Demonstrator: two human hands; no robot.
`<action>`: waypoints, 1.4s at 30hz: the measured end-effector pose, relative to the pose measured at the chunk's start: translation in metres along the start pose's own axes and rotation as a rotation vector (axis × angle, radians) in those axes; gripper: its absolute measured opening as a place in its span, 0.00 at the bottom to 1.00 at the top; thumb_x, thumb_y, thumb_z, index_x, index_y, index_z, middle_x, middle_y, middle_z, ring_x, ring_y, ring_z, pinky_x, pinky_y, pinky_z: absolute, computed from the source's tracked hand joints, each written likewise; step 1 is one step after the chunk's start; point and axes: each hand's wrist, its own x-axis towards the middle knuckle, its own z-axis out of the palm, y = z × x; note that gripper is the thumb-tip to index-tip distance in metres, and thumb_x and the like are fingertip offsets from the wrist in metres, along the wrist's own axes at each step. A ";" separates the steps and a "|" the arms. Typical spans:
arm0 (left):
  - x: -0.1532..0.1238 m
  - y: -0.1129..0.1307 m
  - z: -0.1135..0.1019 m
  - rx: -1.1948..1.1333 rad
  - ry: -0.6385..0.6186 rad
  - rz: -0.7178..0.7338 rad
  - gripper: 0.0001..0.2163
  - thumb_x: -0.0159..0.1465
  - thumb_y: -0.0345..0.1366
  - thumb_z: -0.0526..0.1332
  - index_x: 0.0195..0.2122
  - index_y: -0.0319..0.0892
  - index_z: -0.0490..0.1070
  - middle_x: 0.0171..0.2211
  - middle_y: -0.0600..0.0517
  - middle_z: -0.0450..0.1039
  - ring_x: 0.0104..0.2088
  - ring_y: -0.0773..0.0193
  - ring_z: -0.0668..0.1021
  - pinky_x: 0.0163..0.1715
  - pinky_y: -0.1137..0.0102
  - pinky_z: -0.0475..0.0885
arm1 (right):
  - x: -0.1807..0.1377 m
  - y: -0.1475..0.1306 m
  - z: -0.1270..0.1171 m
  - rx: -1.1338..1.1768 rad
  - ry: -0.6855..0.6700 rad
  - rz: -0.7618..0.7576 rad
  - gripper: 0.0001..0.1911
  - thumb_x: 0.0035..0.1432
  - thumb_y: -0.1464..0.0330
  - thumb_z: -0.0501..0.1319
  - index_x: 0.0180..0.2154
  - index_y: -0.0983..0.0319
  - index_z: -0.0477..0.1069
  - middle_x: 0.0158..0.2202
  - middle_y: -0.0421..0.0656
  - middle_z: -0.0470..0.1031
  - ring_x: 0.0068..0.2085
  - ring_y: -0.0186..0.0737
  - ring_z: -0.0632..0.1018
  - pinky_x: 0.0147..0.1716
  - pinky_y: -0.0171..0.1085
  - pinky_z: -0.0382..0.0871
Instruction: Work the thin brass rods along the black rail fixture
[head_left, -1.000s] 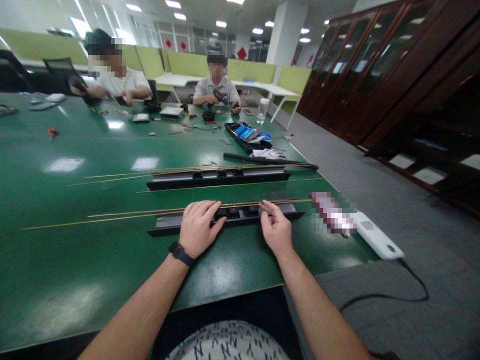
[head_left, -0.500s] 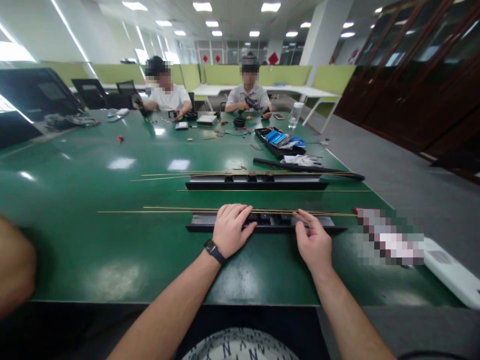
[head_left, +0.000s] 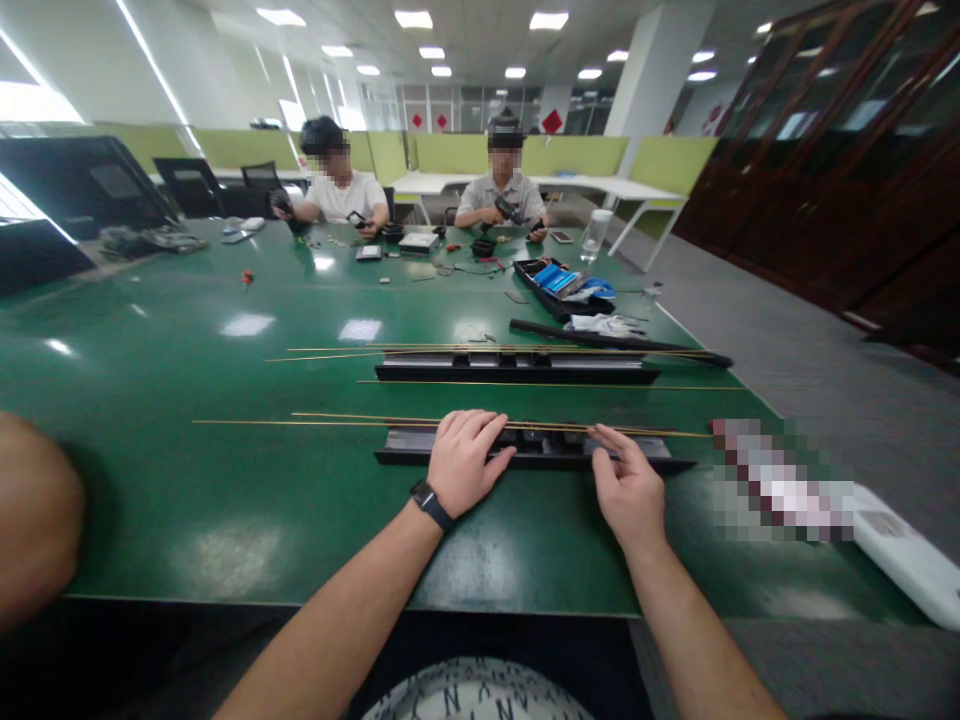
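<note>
Nearest me on the green table lies a long black channel piece (head_left: pixel 540 463) with a grey inner face and several dark blocks in its middle. Thin yellowish rods (head_left: pixel 315 422) run along its far side and reach out past its left end. My left hand (head_left: pixel 469 455) lies flat across the rods and the channel, its fingers stretched forward and the thumb pointing right. On the right, my right hand (head_left: pixel 628 485) touches the rods with its fingertips, thumb apart from the fingers. What lies under both palms is hidden.
A second black channel (head_left: pixel 517 374) with rods sits farther back. Behind it are a black bar (head_left: pixel 600 335), white gloves (head_left: pixel 607 325) and a black tray (head_left: pixel 551 300) of blue packets. Two people work across the table. Someone's bare limb (head_left: pixel 37 520) shows at left; a white device (head_left: pixel 907 555) lies right.
The view has shifted slightly. My hands stay in nearly the same place on the rods and channel. Across the table, the person at left has tilted the black frame they hold.
</note>
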 end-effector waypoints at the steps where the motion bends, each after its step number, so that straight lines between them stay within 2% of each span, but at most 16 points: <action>1: 0.000 0.000 0.000 0.003 0.004 0.001 0.18 0.71 0.45 0.63 0.59 0.46 0.74 0.54 0.45 0.79 0.56 0.51 0.77 0.60 0.53 0.66 | 0.000 -0.001 0.000 0.001 -0.008 -0.005 0.21 0.65 0.61 0.61 0.56 0.61 0.76 0.52 0.51 0.83 0.23 0.32 0.75 0.27 0.35 0.73; 5: 0.000 -0.001 0.001 0.006 0.018 0.013 0.18 0.71 0.45 0.63 0.59 0.46 0.74 0.54 0.45 0.79 0.56 0.51 0.78 0.59 0.54 0.66 | -0.002 -0.006 0.000 -0.031 -0.094 -0.041 0.22 0.66 0.62 0.60 0.57 0.62 0.77 0.44 0.49 0.85 0.19 0.30 0.70 0.25 0.35 0.71; 7: 0.000 -0.002 0.001 0.011 0.021 0.023 0.18 0.71 0.44 0.62 0.59 0.45 0.73 0.54 0.45 0.79 0.56 0.50 0.78 0.59 0.53 0.66 | -0.003 -0.008 0.000 -0.033 -0.094 -0.042 0.21 0.66 0.62 0.60 0.57 0.62 0.77 0.41 0.47 0.85 0.19 0.30 0.68 0.24 0.34 0.70; 12: -0.001 -0.003 0.001 0.018 0.032 0.033 0.18 0.70 0.44 0.63 0.59 0.45 0.73 0.54 0.45 0.79 0.56 0.50 0.78 0.59 0.53 0.66 | -0.002 -0.006 0.002 0.045 -0.011 -0.007 0.20 0.66 0.63 0.60 0.57 0.63 0.75 0.52 0.52 0.83 0.21 0.30 0.71 0.25 0.34 0.71; 15: -0.001 -0.003 0.002 0.026 0.030 0.035 0.18 0.70 0.43 0.63 0.59 0.44 0.73 0.54 0.45 0.79 0.56 0.50 0.78 0.59 0.53 0.66 | -0.002 -0.003 0.002 0.050 -0.003 0.007 0.19 0.66 0.64 0.60 0.56 0.62 0.76 0.51 0.51 0.83 0.21 0.29 0.71 0.25 0.34 0.70; 21: -0.001 -0.002 0.002 0.012 0.035 0.030 0.18 0.69 0.42 0.64 0.59 0.45 0.74 0.54 0.45 0.79 0.56 0.50 0.78 0.59 0.52 0.67 | -0.005 -0.005 0.001 0.012 -0.086 -0.035 0.20 0.66 0.65 0.60 0.56 0.61 0.77 0.47 0.49 0.84 0.20 0.29 0.67 0.24 0.34 0.69; 27: -0.001 -0.003 0.002 0.014 0.028 0.029 0.18 0.69 0.42 0.64 0.59 0.45 0.74 0.54 0.45 0.79 0.56 0.50 0.78 0.59 0.52 0.67 | -0.004 -0.006 0.002 0.042 -0.005 -0.005 0.20 0.66 0.65 0.60 0.57 0.62 0.74 0.51 0.51 0.83 0.20 0.29 0.68 0.25 0.34 0.70; 31: -0.001 -0.004 0.002 0.020 0.031 0.037 0.19 0.69 0.42 0.65 0.59 0.46 0.74 0.54 0.45 0.80 0.56 0.50 0.78 0.59 0.52 0.67 | -0.004 -0.005 0.002 0.040 0.017 0.009 0.18 0.66 0.64 0.59 0.55 0.62 0.76 0.51 0.51 0.83 0.21 0.30 0.71 0.25 0.34 0.71; 33: -0.001 -0.004 0.002 0.023 0.033 0.041 0.18 0.69 0.42 0.65 0.59 0.45 0.74 0.54 0.45 0.80 0.56 0.50 0.78 0.58 0.53 0.67 | -0.004 -0.006 0.001 0.032 -0.014 -0.006 0.18 0.66 0.65 0.59 0.54 0.61 0.77 0.49 0.49 0.84 0.21 0.29 0.69 0.24 0.34 0.70; 37: -0.002 -0.004 0.002 0.028 0.031 0.043 0.19 0.69 0.41 0.64 0.60 0.45 0.73 0.55 0.45 0.79 0.56 0.50 0.78 0.59 0.53 0.67 | -0.005 -0.010 0.001 0.000 -0.084 -0.040 0.19 0.66 0.66 0.59 0.55 0.61 0.77 0.37 0.45 0.84 0.19 0.31 0.67 0.24 0.34 0.69; 38: -0.002 -0.004 0.002 0.030 0.031 0.043 0.19 0.69 0.42 0.64 0.60 0.45 0.73 0.55 0.45 0.79 0.56 0.50 0.78 0.59 0.53 0.66 | -0.006 -0.010 0.001 0.000 -0.087 -0.043 0.19 0.66 0.66 0.59 0.55 0.62 0.77 0.36 0.45 0.84 0.19 0.31 0.67 0.24 0.34 0.69; 42: -0.001 -0.004 0.002 0.031 0.032 0.043 0.19 0.70 0.42 0.64 0.60 0.45 0.72 0.55 0.45 0.79 0.56 0.50 0.78 0.60 0.53 0.66 | -0.005 -0.008 0.002 0.038 -0.049 -0.034 0.20 0.65 0.66 0.60 0.57 0.60 0.74 0.50 0.50 0.83 0.19 0.29 0.67 0.25 0.34 0.71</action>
